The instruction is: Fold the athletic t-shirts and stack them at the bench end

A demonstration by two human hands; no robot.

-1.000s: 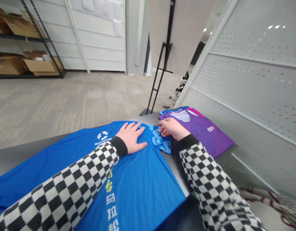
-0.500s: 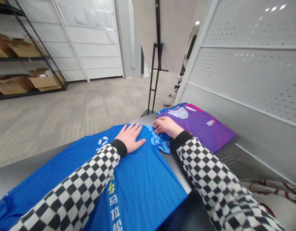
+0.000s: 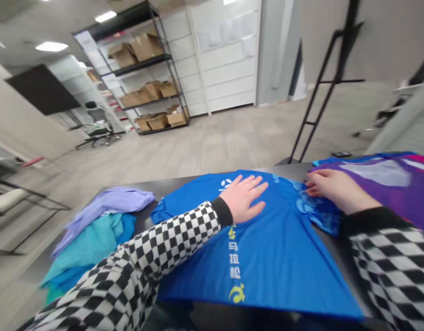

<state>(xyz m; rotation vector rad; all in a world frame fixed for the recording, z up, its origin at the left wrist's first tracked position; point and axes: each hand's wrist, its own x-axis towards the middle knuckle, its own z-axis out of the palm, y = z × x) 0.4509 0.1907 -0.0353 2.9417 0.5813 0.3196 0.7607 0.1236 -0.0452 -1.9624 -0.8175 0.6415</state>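
Blue and printed with lettering (image 3: 234, 259), the shirt (image 3: 277, 262) lay spread on the table (image 3: 165, 186). The left hand (image 3: 244, 198) pressed flat on its upper front, fingers parted, gripping nothing. The right hand (image 3: 331, 187) curled its fingers at the patterned sleeve (image 3: 313, 209); whether they pinched cloth I could not tell. Beside that hand lay a purple top (image 3: 400, 197); leftward, lilac (image 3: 111, 201) and teal clothes (image 3: 89, 243).

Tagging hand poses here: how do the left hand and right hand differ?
The left hand lies flat on the blue shirt, fingers spread; the right hand has its fingers curled. The left hand is beside the white logo, the right hand at the patterned sleeve. Both emerge from checkered sleeves with black cuffs.
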